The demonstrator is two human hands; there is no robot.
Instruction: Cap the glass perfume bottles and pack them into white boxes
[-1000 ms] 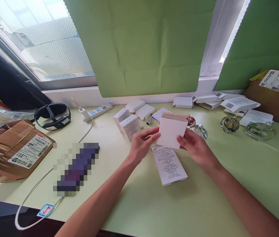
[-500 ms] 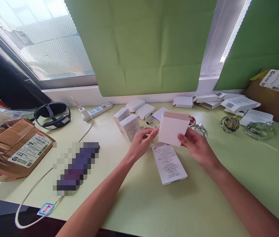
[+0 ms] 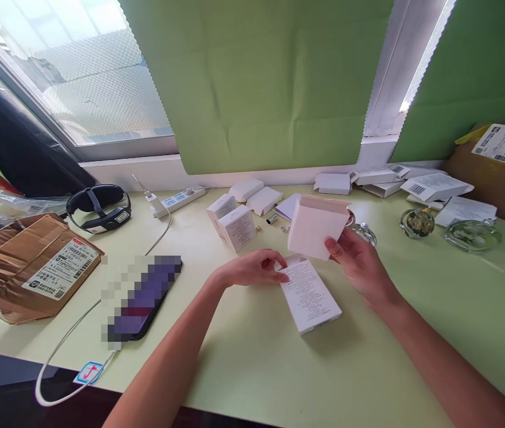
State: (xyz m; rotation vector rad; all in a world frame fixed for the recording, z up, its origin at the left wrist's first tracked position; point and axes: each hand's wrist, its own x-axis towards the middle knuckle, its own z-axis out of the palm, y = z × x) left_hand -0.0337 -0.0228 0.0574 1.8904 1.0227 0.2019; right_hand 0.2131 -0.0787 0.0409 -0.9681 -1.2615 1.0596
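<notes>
Under two hands [image 3: 252, 270], two white boxes [image 3: 311, 292]

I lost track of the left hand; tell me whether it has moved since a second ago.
Yes. The left hand let go of the held white box and dropped toward the desk, its fingers now on the flat printed box.

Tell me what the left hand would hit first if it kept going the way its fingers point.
The left hand points rightward, and its fingertips already reach the near end of the flat printed box on the table. That box comes first; whether they actually touch it is hard to judge.
</notes>
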